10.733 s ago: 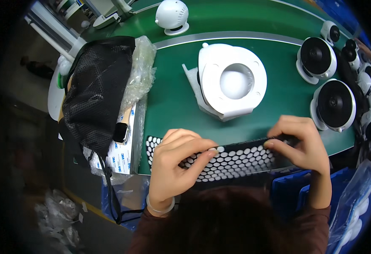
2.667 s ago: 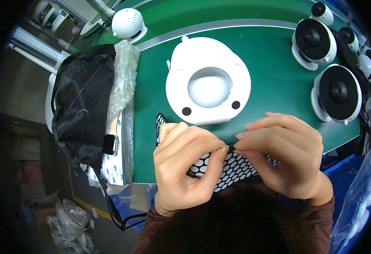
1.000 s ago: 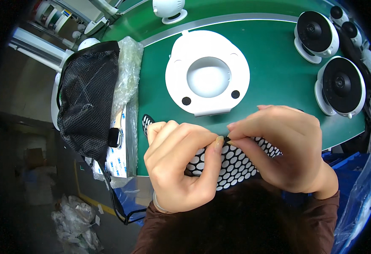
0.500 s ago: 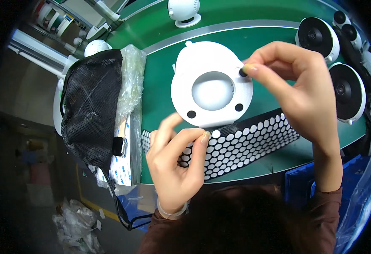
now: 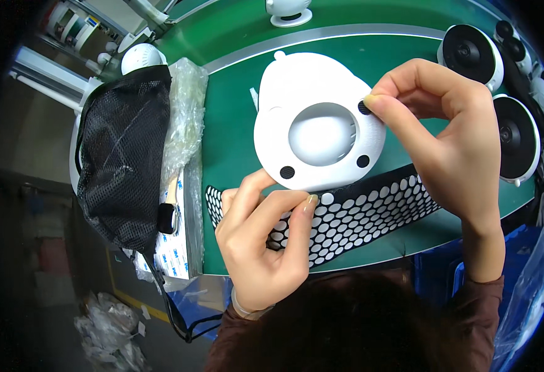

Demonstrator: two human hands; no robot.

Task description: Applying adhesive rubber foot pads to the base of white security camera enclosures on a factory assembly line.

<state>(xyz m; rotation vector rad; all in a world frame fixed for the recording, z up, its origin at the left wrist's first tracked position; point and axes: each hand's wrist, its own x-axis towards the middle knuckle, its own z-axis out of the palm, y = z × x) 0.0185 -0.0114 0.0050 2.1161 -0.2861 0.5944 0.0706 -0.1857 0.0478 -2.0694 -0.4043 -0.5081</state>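
Black pad [image 5: 364, 108] touches the right hand [image 5: 461, 133], fingers [image 5: 402, 79] bent.

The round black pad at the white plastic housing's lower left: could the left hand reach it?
Probably yes: the pad lies uncovered, close to the left hand. That hand pinches a black sheet of round white dots, though, so might need to let go.

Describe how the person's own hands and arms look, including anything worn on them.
The left hand and right hand are ungloved. Dark reddish-brown sleeves cover the arms lower down. A pale, thin bracelet circles the left wrist.
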